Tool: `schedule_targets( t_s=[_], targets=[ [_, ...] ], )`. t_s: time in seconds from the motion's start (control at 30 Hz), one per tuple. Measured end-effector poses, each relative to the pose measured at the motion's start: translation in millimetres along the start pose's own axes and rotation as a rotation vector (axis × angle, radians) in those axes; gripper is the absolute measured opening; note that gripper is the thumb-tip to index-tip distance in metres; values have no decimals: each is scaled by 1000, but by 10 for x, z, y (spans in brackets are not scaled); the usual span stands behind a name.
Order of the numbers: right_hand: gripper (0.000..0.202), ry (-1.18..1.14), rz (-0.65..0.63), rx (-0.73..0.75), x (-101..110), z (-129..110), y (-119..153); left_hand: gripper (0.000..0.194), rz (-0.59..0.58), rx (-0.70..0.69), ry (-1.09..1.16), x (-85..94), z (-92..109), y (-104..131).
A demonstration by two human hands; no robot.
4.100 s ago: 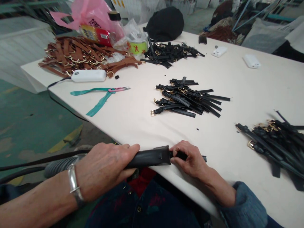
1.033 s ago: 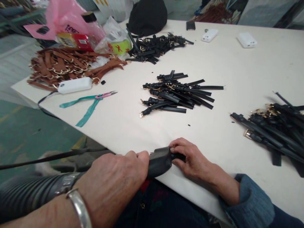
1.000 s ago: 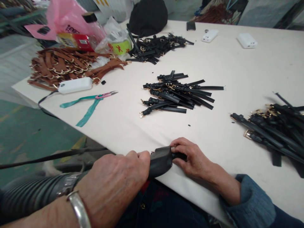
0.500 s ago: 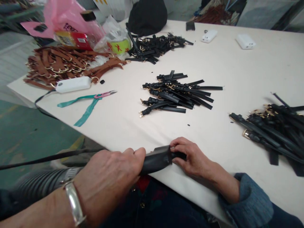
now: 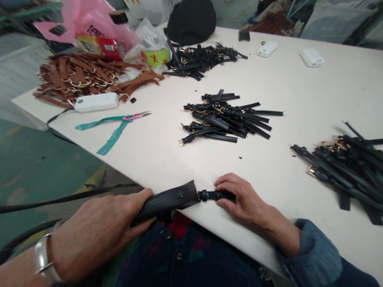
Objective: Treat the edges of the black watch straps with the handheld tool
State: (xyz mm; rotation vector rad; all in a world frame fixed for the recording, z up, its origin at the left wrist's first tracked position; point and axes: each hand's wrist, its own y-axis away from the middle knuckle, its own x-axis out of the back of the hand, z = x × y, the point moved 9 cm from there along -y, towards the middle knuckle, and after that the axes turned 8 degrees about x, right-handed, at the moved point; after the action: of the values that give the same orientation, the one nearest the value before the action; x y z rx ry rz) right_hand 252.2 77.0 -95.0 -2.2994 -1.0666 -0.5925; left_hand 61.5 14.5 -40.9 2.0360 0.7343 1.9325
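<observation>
My left hand [image 5: 104, 227], with a silver bracelet at the wrist, is wrapped round a wide, dark flattened tube [image 5: 170, 199] at the table's front edge. The tube's open end points right and meets a narrow black strap [image 5: 211, 195]. My right hand [image 5: 239, 195] pinches that strap against the table, covering its right part. Beyond my hands lies a pile of black buckled straps [image 5: 224, 117]. Another black strap pile [image 5: 344, 163] is at the right.
Teal-handled pliers [image 5: 119, 121], a white device [image 5: 96, 102] and brown straps [image 5: 77, 75] lie at the left. Farther back are more black straps [image 5: 197, 57], a black cap [image 5: 191, 22], a pink bag [image 5: 86, 20] and two white devices [image 5: 312, 57].
My left hand has moved left with the dark tube, and more of the black strap shows between the tube and my right hand. My right hand stays in place.
</observation>
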Motion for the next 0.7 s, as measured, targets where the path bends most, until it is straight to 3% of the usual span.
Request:
schedule_targets(
  t_s=[0.1, 0.47, 0.7],
  targets=[
    [24, 40, 0, 7, -27, -40, 1, 23, -83, -11, -70, -140, 30, -32],
    [22, 244, -11, -81, -147, -141, -23, 22, -109, -35, -21, -233, -9, -70],
    [21, 317, -103, -208, -187, -83, 3, 29, 10, -15, -1, -242, -40, -82]
  ],
)
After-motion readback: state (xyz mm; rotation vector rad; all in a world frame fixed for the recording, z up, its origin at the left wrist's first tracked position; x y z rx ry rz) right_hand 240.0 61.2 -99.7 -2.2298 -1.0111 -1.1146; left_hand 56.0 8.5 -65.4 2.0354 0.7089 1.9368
